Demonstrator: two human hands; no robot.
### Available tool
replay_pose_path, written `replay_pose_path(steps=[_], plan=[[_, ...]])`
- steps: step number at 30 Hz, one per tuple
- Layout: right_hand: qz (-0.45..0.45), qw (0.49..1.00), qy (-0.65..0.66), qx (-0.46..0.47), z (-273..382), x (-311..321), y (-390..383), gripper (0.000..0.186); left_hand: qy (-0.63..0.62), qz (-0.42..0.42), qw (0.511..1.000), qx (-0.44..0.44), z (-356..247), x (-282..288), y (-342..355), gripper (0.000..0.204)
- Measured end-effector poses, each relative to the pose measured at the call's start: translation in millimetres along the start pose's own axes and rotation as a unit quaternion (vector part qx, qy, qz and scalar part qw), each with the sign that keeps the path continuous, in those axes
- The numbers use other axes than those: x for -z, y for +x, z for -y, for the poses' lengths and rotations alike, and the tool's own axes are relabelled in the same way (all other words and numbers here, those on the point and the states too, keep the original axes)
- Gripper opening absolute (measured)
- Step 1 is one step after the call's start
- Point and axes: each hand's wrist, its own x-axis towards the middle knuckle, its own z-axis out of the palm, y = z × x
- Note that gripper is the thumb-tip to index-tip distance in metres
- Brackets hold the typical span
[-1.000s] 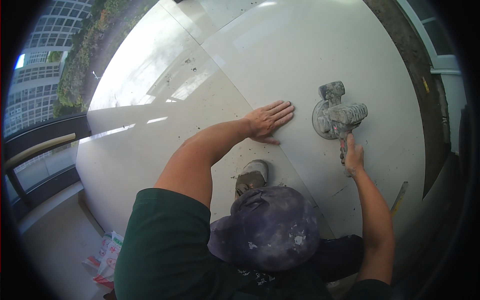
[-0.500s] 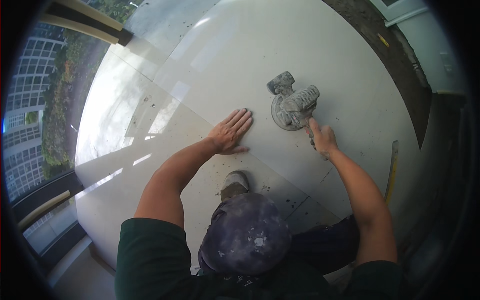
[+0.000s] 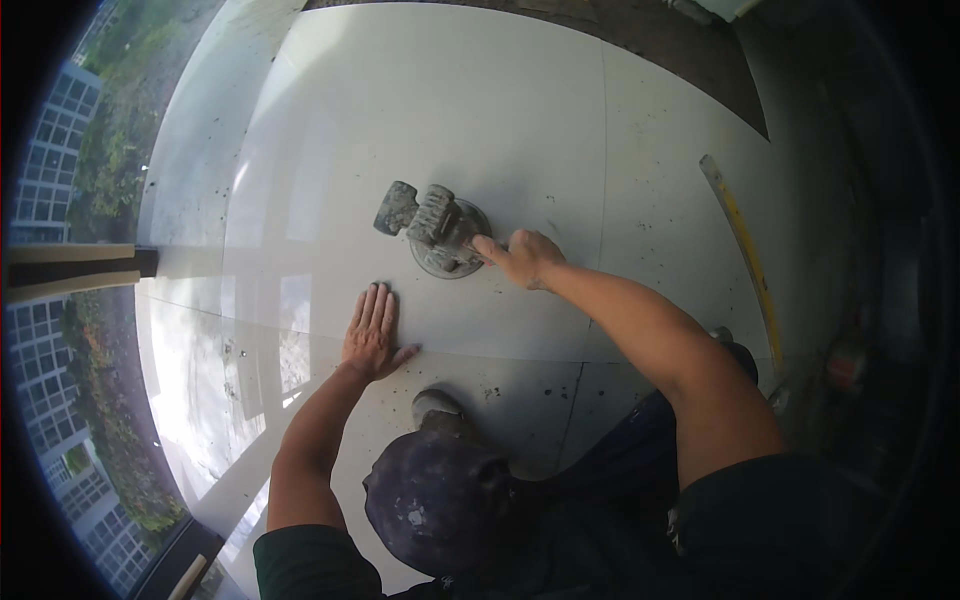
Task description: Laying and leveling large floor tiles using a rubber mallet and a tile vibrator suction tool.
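A grey, dust-caked tile vibrator [image 3: 436, 228] stands on its round suction pad on a large pale glossy floor tile [image 3: 500, 110]. My right hand [image 3: 527, 259] is wrapped around its handle, at the tool's right side. To the left and nearer me, my left hand [image 3: 372, 332] lies flat on the tile close to a joint, fingers stretched and holding nothing. The pad's underside is hidden against the tile.
My bent knee [image 3: 440, 500] and shoe [image 3: 437, 405] are close in front. A yellow-edged level or straightedge [image 3: 742, 240] lies on the right. Bare dark ground [image 3: 690, 60] borders the tiles at the far right. A railing post [image 3: 80, 272] stands left.
My view has turned toward the right. The tile vibrator has shifted left in view, with my right hand still on it; my left hand stays flat on the tile.
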Motion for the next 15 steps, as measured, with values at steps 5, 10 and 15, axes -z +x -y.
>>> replay_pose_path(steps=[5,10,15], plan=[[0.023,0.999,0.026,0.004,7,4,-9,0.091,0.017,0.012,1.0,0.018,2,-4,1,0.109],[0.013,1.0,-0.006,-0.009,3,0,-11,0.086,0.008,0.045,0.999,0.011,-1,-3,0,0.109],[0.029,1.0,0.01,-0.006,8,3,-10,0.084,-0.011,-0.027,1.0,-0.001,4,-14,0,0.108]])
